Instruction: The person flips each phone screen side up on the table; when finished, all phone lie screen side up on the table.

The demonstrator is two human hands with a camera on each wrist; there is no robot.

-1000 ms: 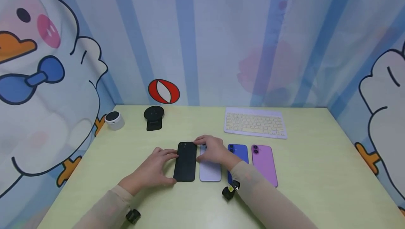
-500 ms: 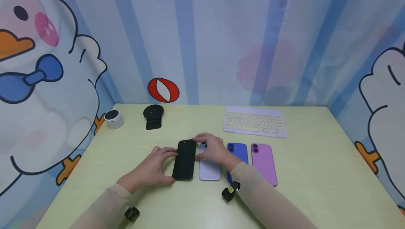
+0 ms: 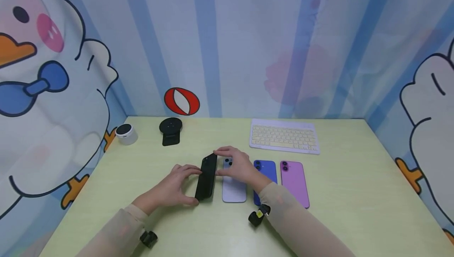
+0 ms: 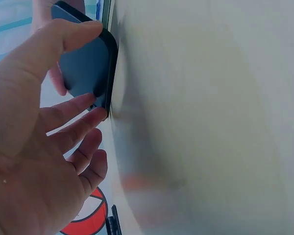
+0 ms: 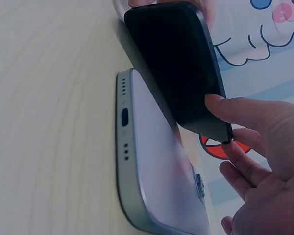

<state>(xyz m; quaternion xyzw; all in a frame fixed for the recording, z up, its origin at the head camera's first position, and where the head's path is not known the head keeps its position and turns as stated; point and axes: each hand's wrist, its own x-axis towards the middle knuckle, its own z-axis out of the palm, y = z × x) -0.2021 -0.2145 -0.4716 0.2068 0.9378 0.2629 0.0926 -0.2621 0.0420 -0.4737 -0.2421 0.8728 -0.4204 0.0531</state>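
A black smartphone [image 3: 205, 180] stands tilted over the table, its right long edge raised and its left edge low. My left hand [image 3: 169, 187] holds it along the left side, thumb at the near corner and fingertips farther up. With thumb and fingers, my right hand [image 3: 238, 167] pinches the raised edge near the far corner. In the right wrist view the dark screen side of the black smartphone [image 5: 169, 58] faces the camera. Just right of it lies a lavender smartphone [image 3: 234, 192], back up and partly under my right hand.
A blue smartphone [image 3: 268, 170] and a pink-purple smartphone [image 3: 295, 184] lie farther right, the blue one partly covered by my right arm. Behind them is a lavender keyboard [image 3: 285, 138]. A black stand with a round top [image 3: 171, 131] and a white cylinder [image 3: 126, 135] sit at the back left.
The black smartphone lay flat a second ago. Its right edge has risen, tipping it toward the left, and my right hand has moved slightly up and left with it.
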